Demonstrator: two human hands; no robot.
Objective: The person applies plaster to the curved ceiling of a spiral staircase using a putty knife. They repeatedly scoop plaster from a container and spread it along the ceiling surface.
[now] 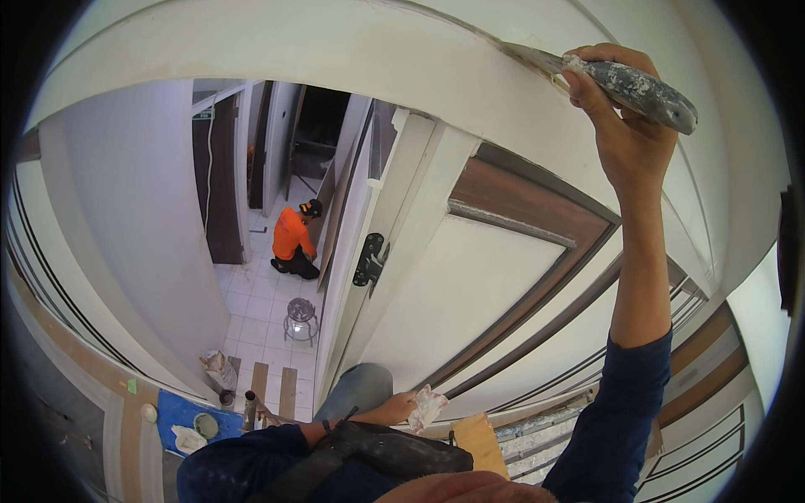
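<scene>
My right hand (629, 126) is raised at the upper right, gripping a putty knife (637, 88) with a grey, plaster-spattered handle. Its blade lies against the white panel (377, 59) above the doorway, by a seam. My left hand (402, 409) is low at the centre, closed on a crumpled white, stained wad (428, 409), perhaps paper or cloth. A white door (495, 277) with dark brown strips and a black lock stands between my hands.
A person (289, 239) in an orange top kneels in the tiled hallway, near a round stool (299, 314). A blue board (168, 427) with containers lies at lower left, near a bag (216, 369). A wooden board (480, 444) and spattered slatted platform (541, 440) are below me.
</scene>
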